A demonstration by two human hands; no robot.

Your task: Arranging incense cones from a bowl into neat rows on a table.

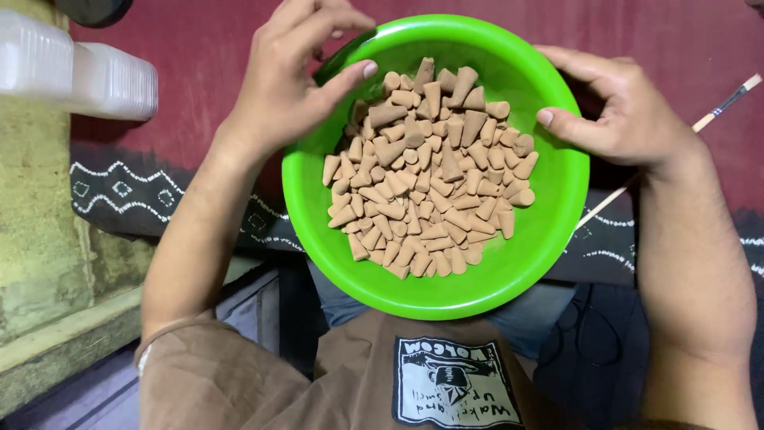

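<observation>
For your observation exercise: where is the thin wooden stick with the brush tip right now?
In the head view, the thin wooden stick lies slanted on the dark red cloth at the right, behind the right hand and beside the green bowl.
</observation>
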